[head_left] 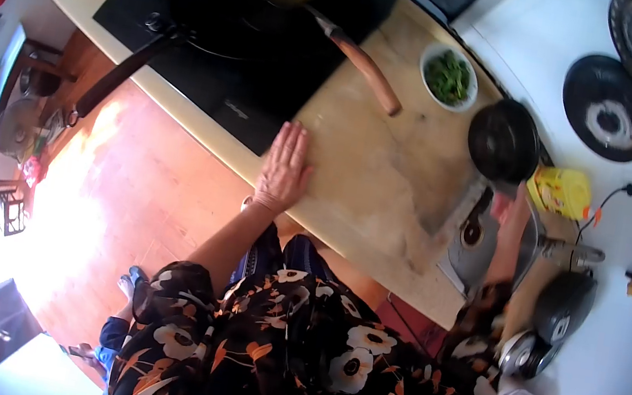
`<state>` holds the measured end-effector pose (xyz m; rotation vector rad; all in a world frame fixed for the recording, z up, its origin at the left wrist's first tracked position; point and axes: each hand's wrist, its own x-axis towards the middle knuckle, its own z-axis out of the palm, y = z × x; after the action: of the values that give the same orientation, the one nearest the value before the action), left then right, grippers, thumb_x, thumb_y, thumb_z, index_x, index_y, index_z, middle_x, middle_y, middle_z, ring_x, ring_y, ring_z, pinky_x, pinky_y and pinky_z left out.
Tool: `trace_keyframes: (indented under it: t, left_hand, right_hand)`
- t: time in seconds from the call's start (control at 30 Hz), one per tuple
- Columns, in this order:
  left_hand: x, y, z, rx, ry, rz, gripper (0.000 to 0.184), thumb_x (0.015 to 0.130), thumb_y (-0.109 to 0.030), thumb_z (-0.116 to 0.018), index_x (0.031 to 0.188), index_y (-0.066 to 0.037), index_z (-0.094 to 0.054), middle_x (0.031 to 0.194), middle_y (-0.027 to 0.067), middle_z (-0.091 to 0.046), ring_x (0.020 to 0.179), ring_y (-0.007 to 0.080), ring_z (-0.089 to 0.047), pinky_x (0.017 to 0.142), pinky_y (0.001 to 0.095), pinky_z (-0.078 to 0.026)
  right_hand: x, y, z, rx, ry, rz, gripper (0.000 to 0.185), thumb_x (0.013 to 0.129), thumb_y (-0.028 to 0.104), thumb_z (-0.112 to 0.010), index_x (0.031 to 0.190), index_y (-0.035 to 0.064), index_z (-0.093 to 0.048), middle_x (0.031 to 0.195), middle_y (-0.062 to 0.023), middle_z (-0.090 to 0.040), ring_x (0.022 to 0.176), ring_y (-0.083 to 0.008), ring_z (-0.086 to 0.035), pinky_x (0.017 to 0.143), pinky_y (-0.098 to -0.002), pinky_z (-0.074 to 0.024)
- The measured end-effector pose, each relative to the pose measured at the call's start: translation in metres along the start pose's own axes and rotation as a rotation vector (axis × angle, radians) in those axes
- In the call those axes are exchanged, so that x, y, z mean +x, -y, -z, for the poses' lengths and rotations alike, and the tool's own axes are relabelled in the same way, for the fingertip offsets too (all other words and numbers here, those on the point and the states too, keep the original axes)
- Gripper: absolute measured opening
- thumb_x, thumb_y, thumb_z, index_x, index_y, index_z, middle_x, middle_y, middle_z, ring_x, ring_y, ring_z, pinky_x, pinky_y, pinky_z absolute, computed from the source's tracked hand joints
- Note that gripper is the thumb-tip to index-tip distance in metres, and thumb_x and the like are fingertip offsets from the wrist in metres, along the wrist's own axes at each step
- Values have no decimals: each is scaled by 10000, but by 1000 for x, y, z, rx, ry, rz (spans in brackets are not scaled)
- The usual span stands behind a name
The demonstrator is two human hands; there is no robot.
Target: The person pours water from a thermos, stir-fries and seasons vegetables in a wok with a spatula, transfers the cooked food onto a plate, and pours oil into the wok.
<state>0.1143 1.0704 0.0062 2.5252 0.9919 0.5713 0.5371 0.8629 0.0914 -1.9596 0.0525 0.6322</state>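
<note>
My left hand lies flat on the counter's front edge, beside the black cooktop, its fingers stretched out and holding nothing. Over by the sink, my right hand is closed at the near side of a small black saucepan, where its handle would be; the handle itself is hidden. The saucepan's dark inside faces me. A yellow container stands just right of this hand. Behind the saucepan sits a white bowl of green leaves.
A large dark wok with a long handle sits on the cooktop. A spatula with a wooden handle rests across it, reaching over the counter. Pans hang on the right wall. Another person's foot shows on the floor at left.
</note>
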Motion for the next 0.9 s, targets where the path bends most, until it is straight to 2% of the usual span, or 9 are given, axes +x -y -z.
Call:
trace_keyframes:
  t: [0.07, 0.17, 0.3, 0.5, 0.6, 0.67, 0.73, 0.8, 0.9]
  left_hand:
    - [-2, 3, 0, -58, -28, -6, 667, 806, -169, -576, 1367, 59, -298, 1433, 225, -295, 1359, 374, -232, 1123, 428, -213]
    - [-5, 2, 1, -112, -38, -10, 641, 805, -126, -567, 1362, 54, -305, 1408, 223, -326, 1343, 377, -259, 1116, 435, -224]
    - [-10, 8, 7, -279, -104, -150, 631, 777, -53, -578, 1348, 51, -329, 1345, 226, -395, 1288, 397, -339, 1078, 449, -295]
    - [-18, 47, 204, -308, -441, -205, 584, 720, -40, -683, 1268, -28, -481, 1277, 192, -487, 1253, 358, -407, 1014, 483, -360]
    - [21, 99, 304, 334, -480, -89, 576, 759, -170, -706, 1258, -5, -470, 1237, 208, -504, 1111, 324, -543, 886, 408, -455]
    - [37, 137, 319, 70, -61, 141, 600, 802, -306, -685, 1250, 22, -457, 1085, 223, -578, 973, 301, -605, 800, 357, -480]
    - [59, 162, 321, -87, 134, 171, 595, 812, -372, -672, 1188, 50, -487, 838, 176, -616, 799, 264, -633, 713, 347, -486]
    - [74, 170, 323, -415, 580, 414, 339, 804, -259, -681, 850, 38, -524, 571, 63, -508, 475, 136, -544, 443, 291, -432]
    - [85, 171, 322, -436, 662, 445, 296, 795, -214, -684, 790, 15, -496, 539, 44, -485, 404, 125, -495, 380, 275, -399]
  right_hand:
    - [-64, -20, -41, -189, 98, 393, 360, 842, 309, -656, 1077, 43, -593, 593, -17, -570, 415, -91, -478, 380, -224, -385]
    - [-163, -4, -159, 81, 648, 609, 760, 812, 88, -680, 1437, 79, -247, 810, -21, -604, 616, -77, -554, 530, -203, -464]
    - [-203, 73, -277, 261, 715, 667, 550, 856, 163, -647, 1348, 56, -424, 925, -80, -645, 602, -95, -582, 515, -200, -474]
    - [-237, 213, -269, -73, 594, 871, 335, 892, 281, -522, 1060, 2, -601, 859, -135, -681, 665, -181, -684, 469, -215, -496]
    - [-271, 294, -238, -455, 597, 969, 324, 870, 283, -512, 1008, 2, -595, 834, -136, -697, 691, -183, -690, 491, -233, -515]
    - [-308, 318, -239, -436, 504, 907, 242, 819, 191, -553, 827, -47, -595, 734, -191, -647, 516, -251, -647, 420, -292, -513]
    - [-283, 333, -235, -531, 535, 841, 271, 830, 213, -550, 892, -41, -622, 837, -219, -667, 652, -285, -691, 493, -279, -554]
    - [-250, 307, -246, -456, 586, 822, 333, 859, 263, -531, 1028, -20, -579, 863, -156, -692, 692, -192, -689, 523, -240, -525]
    - [-236, 218, -275, 10, 612, 658, 346, 866, 256, -549, 1048, -38, -562, 907, -191, -677, 740, -234, -690, 587, -277, -550]
